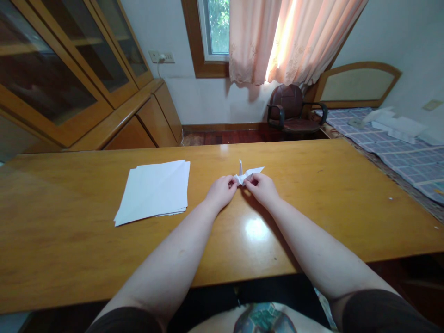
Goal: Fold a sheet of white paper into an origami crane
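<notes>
A small white origami crane [242, 177] is held just above the wooden table [222, 249], toward its far side. One thin point of the folded paper stands upright and another sticks out to the right. My left hand [222, 190] pinches the crane's left side between thumb and fingers. On the right side, my right hand [262, 187] pinches a folded part near the body. The fingertips of both hands cover some of the paper. Left of my hands lies a stack of white square paper sheets [156, 189], its edges slightly uneven.
Past the table's far edge stand a brown office chair [291, 108] and a wooden cabinet with glass doors [114, 92]. A bed with a checked cover [378, 138] is on the right. Tiny white scraps [390, 198] lie near the table's right end.
</notes>
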Action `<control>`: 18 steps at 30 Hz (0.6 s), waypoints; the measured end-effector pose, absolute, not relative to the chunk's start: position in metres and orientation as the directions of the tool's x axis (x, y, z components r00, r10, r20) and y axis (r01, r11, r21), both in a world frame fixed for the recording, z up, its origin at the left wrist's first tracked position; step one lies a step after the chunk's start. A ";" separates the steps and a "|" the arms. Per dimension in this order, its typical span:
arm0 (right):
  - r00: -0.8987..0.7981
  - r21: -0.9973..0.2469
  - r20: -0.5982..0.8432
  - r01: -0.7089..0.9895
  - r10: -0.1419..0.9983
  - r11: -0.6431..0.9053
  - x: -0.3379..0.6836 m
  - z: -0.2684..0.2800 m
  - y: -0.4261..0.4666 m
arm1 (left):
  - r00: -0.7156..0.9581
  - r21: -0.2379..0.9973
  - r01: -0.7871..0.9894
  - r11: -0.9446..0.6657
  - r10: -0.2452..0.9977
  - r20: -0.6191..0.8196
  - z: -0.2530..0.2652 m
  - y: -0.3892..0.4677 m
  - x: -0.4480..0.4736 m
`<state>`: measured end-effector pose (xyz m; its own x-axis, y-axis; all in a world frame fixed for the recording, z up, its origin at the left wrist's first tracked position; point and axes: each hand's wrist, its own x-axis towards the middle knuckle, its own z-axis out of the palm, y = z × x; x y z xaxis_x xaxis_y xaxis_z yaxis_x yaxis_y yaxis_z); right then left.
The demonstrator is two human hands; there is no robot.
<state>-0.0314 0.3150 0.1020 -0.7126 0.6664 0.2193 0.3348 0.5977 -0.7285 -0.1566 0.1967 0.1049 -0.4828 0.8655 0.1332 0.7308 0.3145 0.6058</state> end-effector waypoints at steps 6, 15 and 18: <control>-0.731 -0.710 0.221 0.333 0.646 0.620 -0.032 0.102 0.312 | -0.508 0.580 0.740 0.340 0.848 0.151 0.098 0.198 -0.158; -0.735 -0.704 0.204 0.349 0.647 0.619 -0.032 0.103 0.312 | -0.477 0.503 0.789 0.353 0.868 0.139 0.097 0.199 -0.159; -0.735 -0.656 0.225 0.370 0.639 0.658 -0.031 0.104 0.312 | -0.480 0.534 0.773 0.343 0.866 0.138 0.096 0.200 -0.159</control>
<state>-0.0311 0.3123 0.1037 -0.7355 0.6390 0.2254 0.3703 0.6577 -0.6560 -0.1589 0.1996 0.0959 -0.4800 0.8664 0.1377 0.7726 0.3432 0.5342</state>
